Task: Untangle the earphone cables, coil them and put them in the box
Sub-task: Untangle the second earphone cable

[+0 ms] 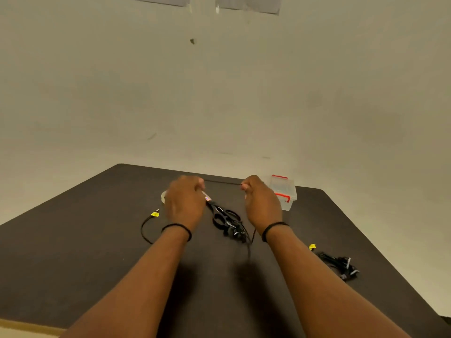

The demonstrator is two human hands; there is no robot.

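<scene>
Nearest the camera, the dark table (pixel 73 276) gives broad bare surface in front of the scissors (pixel 220 215), running to a pale front edge at the lower left corner. Both forearms reach over that stretch, a black band on each wrist.

Right of the scissors and nearer the camera, close to the table's right edge, lies a tangled earphone bundle (pixel 339 264) with a yellow tag, well apart from both hands. Just on the near side of the scissors' handles sits a second black tangle (pixel 235 231), touching or overlapping them (hard to separate the two).

Left of the scissors, a loose black cable (pixel 145 230) curves across the table to a yellow-tagged plug, with open surface beyond it to the left edge.

Now the hands, both raised over the table above the scissors: the left hand (pixel 185 203) is curled with fingertips pinching one end of a thin stretched cable (pixel 223 182), and the right hand (pixel 262 203) is pinching the other end, the cable pulled taut between them.

Beyond the scissors to the left, a roll of tape (pixel 164 195) peeks from behind the left hand. To the far right, the clear box (pixel 284 191) with red latches stands just behind the right hand, near the table's far edge by the wall (pixel 219 93).
</scene>
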